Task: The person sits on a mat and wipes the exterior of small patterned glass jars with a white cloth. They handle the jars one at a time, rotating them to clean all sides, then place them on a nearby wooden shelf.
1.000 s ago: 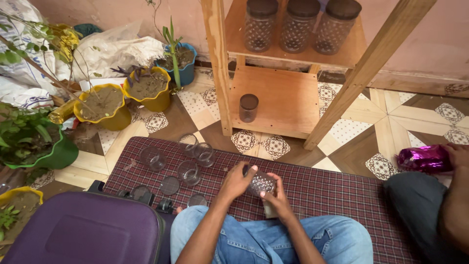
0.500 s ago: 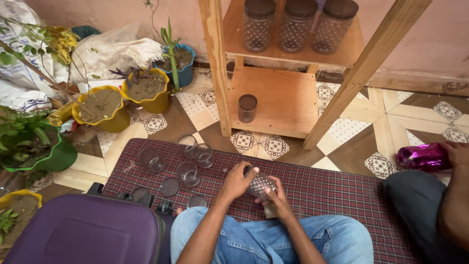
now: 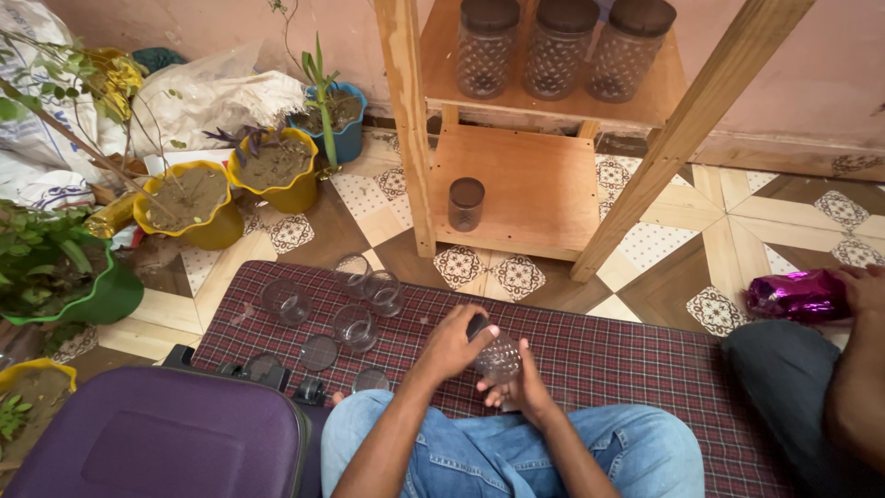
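Note:
I hold a clear dotted plastic jar (image 3: pixel 499 355) over the checked mat (image 3: pixel 627 355), just above my knees. My left hand (image 3: pixel 450 343) grips the jar's dark lid end from above. My right hand (image 3: pixel 518 387) cups the jar's base from below. Several open clear jars (image 3: pixel 355 325) stand on the mat to the left, with loose dark lids (image 3: pixel 320 350) lying near them. One small lidded jar (image 3: pixel 466 203) stands on the lower shelf of the wooden rack (image 3: pixel 535 184). Three tall lidded jars (image 3: pixel 562 46) stand on the shelf above.
A purple suitcase (image 3: pixel 166 433) lies at my lower left. Yellow, blue and green plant pots (image 3: pixel 277 166) crowd the left floor beside white sacks. At the right, another person's hand (image 3: pixel 862 286) rests on a shiny purple package (image 3: pixel 797 295).
The jar has tilted from lying sideways toward upright in my hands, and my left hand has shifted onto its lid end. The camera barely moved.

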